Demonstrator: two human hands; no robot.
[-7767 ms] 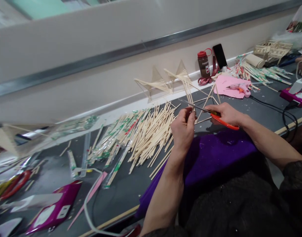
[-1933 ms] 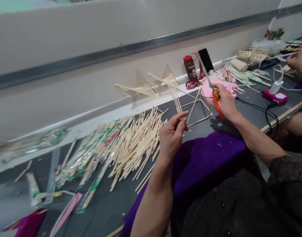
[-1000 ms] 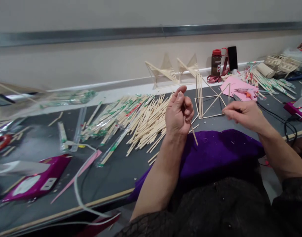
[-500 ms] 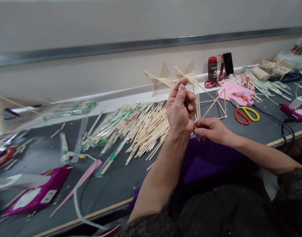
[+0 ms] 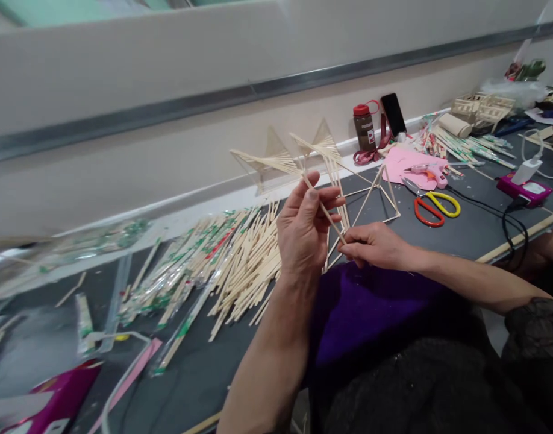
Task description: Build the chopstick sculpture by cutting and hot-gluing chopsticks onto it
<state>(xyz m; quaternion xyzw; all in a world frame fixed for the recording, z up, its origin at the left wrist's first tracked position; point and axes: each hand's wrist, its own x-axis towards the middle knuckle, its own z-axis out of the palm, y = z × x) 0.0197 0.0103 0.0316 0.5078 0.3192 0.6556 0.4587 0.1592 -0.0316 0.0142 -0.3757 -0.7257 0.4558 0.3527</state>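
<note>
Between my two hands a thin wooden chopstick point(image 5: 324, 209) runs slantwise, one end up and to the left. My left hand point(image 5: 306, 226) pinches it near its upper end, thumb against the fingers. At its lower end, the fingertips of my right hand point(image 5: 373, 244) are closed around it. Just behind the hands stands a frame of joined sticks point(image 5: 379, 188) on the dark table, partly hidden by them. Left of my left hand lies a loose heap of bare chopsticks point(image 5: 247, 265).
Wrapped chopsticks point(image 5: 181, 259) lie further left. Scissors point(image 5: 432, 208), a pink glue gun point(image 5: 432, 172), a bottle point(image 5: 364, 128) and a phone point(image 5: 393, 114) are on the right. Twisted stick models point(image 5: 271, 158) stand by the wall. Magenta boxes point(image 5: 524, 188) with cables sit at both sides.
My left hand has tilted, and the chopstick now shows clearly between both hands. The camera view has turned to the right.
</note>
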